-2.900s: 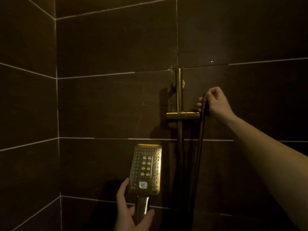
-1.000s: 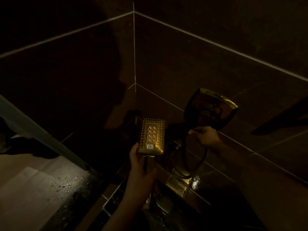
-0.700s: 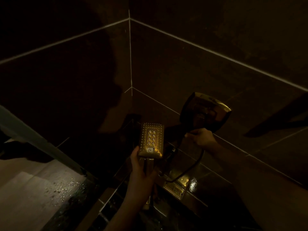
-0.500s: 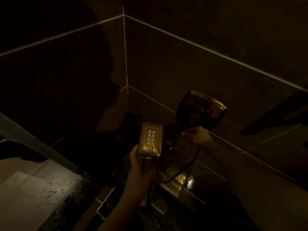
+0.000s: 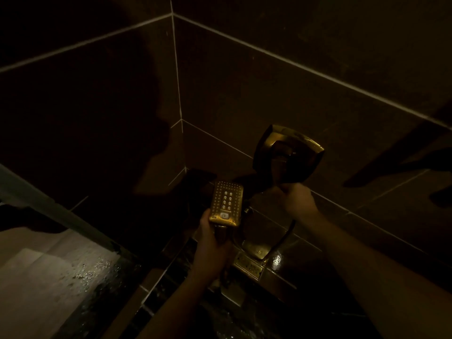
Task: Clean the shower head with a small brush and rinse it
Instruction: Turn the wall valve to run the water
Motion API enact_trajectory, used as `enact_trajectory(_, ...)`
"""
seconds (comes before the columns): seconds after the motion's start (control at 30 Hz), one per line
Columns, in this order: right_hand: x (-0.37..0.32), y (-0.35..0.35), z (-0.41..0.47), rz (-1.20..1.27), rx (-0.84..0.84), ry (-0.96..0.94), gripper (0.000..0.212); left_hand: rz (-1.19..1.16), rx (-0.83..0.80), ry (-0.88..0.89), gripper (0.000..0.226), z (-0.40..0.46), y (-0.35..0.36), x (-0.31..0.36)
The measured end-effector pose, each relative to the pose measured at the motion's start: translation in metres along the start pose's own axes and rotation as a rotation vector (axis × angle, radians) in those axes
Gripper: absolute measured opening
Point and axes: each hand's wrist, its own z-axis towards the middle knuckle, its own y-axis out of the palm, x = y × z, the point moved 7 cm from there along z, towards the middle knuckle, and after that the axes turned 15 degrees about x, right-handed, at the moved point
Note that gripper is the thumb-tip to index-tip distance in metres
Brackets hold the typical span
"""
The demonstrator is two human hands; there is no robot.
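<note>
- Down in the corner of a dark tiled shower, the left hand (image 5: 212, 245) grips the handle of the gold shower head (image 5: 227, 204), fingers wrapped round it.
- Shower head is held upright in the lower middle of the view, nozzle face turned to the camera, with a small white button near its lower end.
- Right hand (image 5: 294, 199) is curled at the bottom edge of a shiny gold wall control (image 5: 291, 152). It's too dark to say whether it actually grips anything.
- A dark hose (image 5: 283, 238) loops down below the right hand toward a gold fitting (image 5: 254, 250) low on the wall.
- Wall tiles (image 5: 269, 94) are dark brown with pale grout lines.
- Lower left there's a pale floor (image 5: 36, 289) with some sparkly wet specks.
</note>
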Motion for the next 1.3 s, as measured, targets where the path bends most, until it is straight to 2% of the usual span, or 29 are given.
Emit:
enact_trajectory(0.17,-0.014,-0.02,-0.003,0.01,-0.149,-0.072,0.019,-0.053,-0.044,0.009,0.09,-0.007,0.021,0.005)
enact_trajectory(0.4,-0.026,-0.038,0.0,-0.077,-0.137,-0.079,0.027,-0.071,-0.099,0.046,0.086,-0.013,0.039,0.002)
enact_trajectory(0.73,-0.052,-0.046,-0.004,-0.203,-0.232,-0.192,0.016,-0.053,-0.119,0.119,0.089,-0.026,0.048,0.009)
enact_trajectory(0.87,-0.061,-0.054,-0.002,-0.178,-0.198,-0.181,0.029,-0.022,-0.14,0.147,0.095,-0.031,0.053,0.01)
enact_trajectory(1.0,-0.075,-0.05,-0.007,-0.22,-0.235,-0.244,0.037,-0.044,-0.162,0.147,0.099,-0.035,0.055,0.01)
enact_trajectory(1.23,-0.079,-0.029,-0.044,-0.192,-0.317,-0.219,0.015,-0.088,-0.122,0.128,0.09,-0.028,0.051,0.014)
enact_trajectory(1.3,-0.075,-0.025,-0.054,-0.129,-0.347,-0.205,0.016,-0.103,-0.126,0.109,0.088,-0.027,0.049,0.015)
